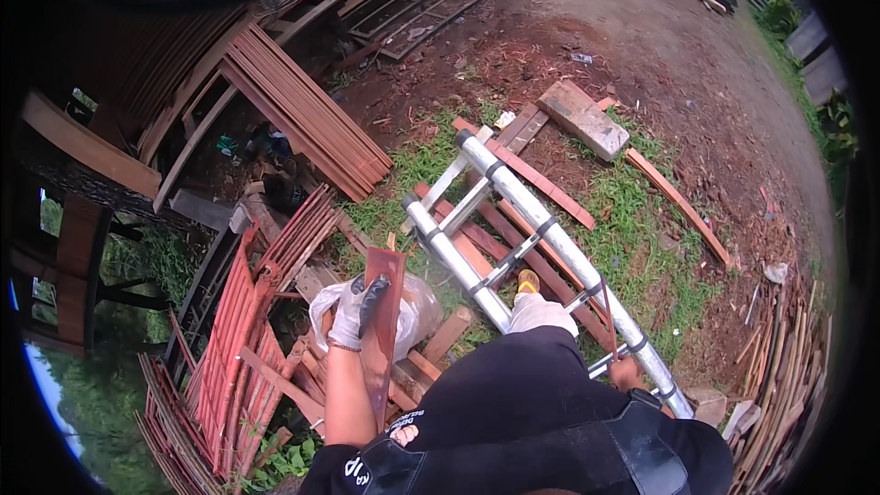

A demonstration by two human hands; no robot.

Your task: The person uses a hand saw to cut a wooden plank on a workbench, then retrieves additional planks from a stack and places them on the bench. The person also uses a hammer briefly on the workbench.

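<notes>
We see the long, flat reddish-brown wooden board held out on the left, the white-and-grey gloved left hand curled firmly around its edge, probably to keep it from tipping. Beyond it, the silver tubular metal ladder spans loose reddish-brown wooden planks, with the bare right hand close beside it (whether those fingers grip anything, we cannot tell)

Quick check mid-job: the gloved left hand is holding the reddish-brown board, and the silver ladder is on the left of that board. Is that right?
Not quite: the silver ladder is on the right of the reddish-brown board, as the head view shows. The gloved left hand is indeed holding that board.
</notes>
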